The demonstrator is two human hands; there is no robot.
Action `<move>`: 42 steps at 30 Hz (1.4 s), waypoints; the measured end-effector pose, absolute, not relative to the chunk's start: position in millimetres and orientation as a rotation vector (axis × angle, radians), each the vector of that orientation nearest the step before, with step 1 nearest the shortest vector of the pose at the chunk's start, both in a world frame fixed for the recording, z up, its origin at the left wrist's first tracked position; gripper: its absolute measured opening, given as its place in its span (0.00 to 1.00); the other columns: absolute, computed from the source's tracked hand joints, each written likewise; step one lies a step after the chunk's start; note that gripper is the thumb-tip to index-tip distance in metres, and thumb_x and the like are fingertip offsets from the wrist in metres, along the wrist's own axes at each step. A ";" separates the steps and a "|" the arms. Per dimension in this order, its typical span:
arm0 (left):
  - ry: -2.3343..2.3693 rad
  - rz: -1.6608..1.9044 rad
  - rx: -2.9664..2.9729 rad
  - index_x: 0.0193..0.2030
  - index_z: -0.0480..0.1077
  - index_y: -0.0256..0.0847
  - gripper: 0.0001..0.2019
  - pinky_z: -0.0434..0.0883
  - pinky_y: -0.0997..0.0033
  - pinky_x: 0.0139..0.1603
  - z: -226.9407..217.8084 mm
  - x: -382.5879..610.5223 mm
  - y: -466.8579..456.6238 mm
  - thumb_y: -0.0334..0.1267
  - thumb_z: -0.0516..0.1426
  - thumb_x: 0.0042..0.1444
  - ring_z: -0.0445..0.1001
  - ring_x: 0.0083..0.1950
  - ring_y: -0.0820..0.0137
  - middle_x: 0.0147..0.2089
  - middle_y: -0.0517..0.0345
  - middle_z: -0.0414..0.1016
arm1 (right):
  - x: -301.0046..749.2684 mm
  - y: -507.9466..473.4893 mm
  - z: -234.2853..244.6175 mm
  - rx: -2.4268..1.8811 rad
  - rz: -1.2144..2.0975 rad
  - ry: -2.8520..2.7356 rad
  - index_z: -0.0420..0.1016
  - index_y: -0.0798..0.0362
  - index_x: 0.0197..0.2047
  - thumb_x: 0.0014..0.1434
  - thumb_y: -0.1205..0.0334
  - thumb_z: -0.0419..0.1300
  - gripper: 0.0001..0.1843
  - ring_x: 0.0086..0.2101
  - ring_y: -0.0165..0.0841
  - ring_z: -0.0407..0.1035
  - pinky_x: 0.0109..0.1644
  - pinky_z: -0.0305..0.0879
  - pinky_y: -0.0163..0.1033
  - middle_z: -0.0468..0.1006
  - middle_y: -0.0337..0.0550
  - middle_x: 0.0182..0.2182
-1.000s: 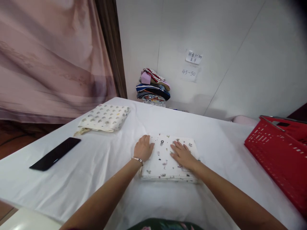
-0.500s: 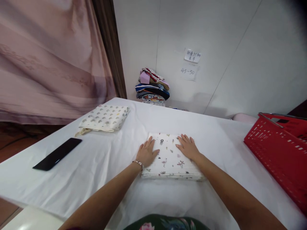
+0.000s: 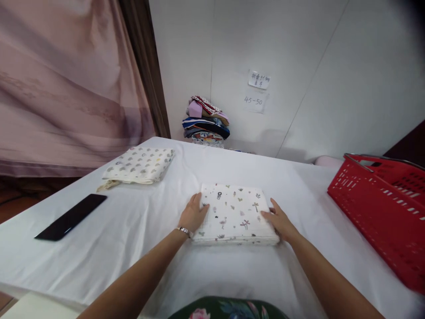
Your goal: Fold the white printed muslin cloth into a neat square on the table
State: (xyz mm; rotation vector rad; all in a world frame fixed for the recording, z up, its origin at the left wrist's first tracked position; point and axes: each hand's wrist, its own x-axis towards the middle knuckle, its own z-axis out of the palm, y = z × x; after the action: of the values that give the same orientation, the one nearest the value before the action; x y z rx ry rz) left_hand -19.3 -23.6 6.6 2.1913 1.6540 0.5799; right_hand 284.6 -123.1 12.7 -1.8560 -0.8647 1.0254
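Observation:
A folded white cloth point(image 3: 235, 212) printed with small flamingos and plants lies flat on the white table point(image 3: 133, 230) in front of me. My left hand point(image 3: 192, 215), with a bracelet at the wrist, rests at the cloth's left edge, fingers stretched onto it. My right hand point(image 3: 280, 220) sits at the cloth's right edge, thumb on top and fingers curled around the side. Both hands touch the cloth from opposite sides.
A second folded cloth point(image 3: 139, 165) with grey dots lies at the far left of the table. A black phone point(image 3: 71, 216) lies near the left edge. A red plastic basket point(image 3: 381, 212) stands at the right. A pile of folded fabrics point(image 3: 206, 122) sits by the wall.
Both hands have slid outward from the top of the cloth to its left and right edges. The view has shifted slightly to the right.

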 end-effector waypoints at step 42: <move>1.223 0.629 2.934 0.61 0.58 0.41 0.27 0.54 0.52 0.61 -2.0 4.6 -111.0 0.22 0.43 0.55 0.61 0.60 0.62 0.58 0.50 0.66 | 276.4 -167.5 65.0 -1.369 1.416 -0.685 0.45 0.40 0.65 0.53 0.58 0.63 0.41 0.33 0.31 0.71 0.34 0.74 0.42 0.73 0.43 0.47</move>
State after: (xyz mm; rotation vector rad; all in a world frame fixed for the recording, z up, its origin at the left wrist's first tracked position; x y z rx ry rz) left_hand 4.6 -111.0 -2.0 2.9336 1.2234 0.6292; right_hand 276.4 -167.5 65.0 -1.3689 -0.6854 1.4165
